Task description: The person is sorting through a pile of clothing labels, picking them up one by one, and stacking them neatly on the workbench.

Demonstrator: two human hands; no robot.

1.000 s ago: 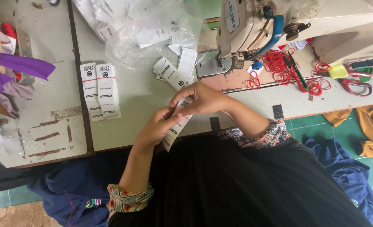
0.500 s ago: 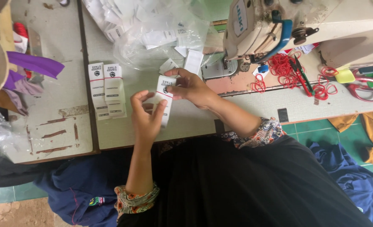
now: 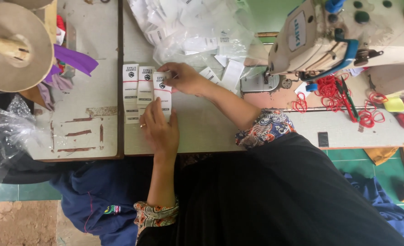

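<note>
Left hand (image 3: 160,127): pressing the lower end of a white label strip (image 3: 162,91) onto the table (image 3: 202,132).
Right hand (image 3: 184,77): pinching the strip's top end.
Neighbours: two label strips (image 3: 137,89) lying just beside.

Garment sewing workshop: industrial sewing machine (image 3: 320,41), thread cone (image 3: 15,45), fabric labels (image 3: 143,89).

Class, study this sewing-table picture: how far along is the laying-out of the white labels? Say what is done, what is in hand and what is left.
Done: two white label stacks lie side by side on the table. In hand: the left hand presses the lower end of a third label strip beside them, while the right hand holds its top end. Left: many loose labels sit in and around the clear plastic bag behind.
</note>
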